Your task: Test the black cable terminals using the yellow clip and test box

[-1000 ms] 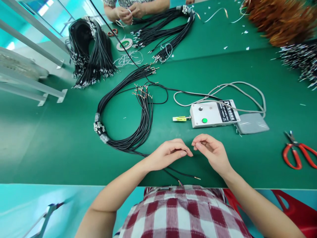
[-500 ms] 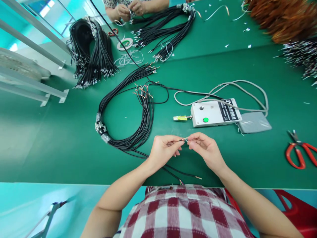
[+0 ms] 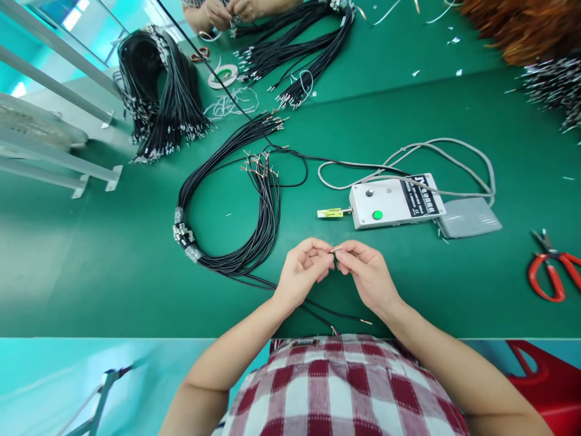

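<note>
My left hand point(image 3: 305, 266) pinches a thin black cable close to its stripped end. Fingertip to fingertip with it, my right hand point(image 3: 363, 269) is closed on the bare wire ends of the same cable, which are mostly hidden by the fingers. A looped bundle of black cables point(image 3: 218, 264) curves to the left of my hands, with frayed copper ends point(image 3: 259, 165) spread at its inner side. Two loose cable ends point(image 3: 347, 315) lie below my hands near the table edge. Just beyond my hands is a white control box point(image 3: 385, 203) with a green button and a yellow clip point(image 3: 330, 213).
A grey foot pedal point(image 3: 472, 218) adjoins the box, its grey cord looping behind. Red-handled pliers point(image 3: 549, 266) lie at the right. More black cables point(image 3: 158, 91) hang over the far left edge. A co-worker's hands point(image 3: 229, 12) work across the green table point(image 3: 113, 260).
My right hand has moved slightly left, up against my left fingertips, covering the wire ends that showed between them. The view has shifted a little.
</note>
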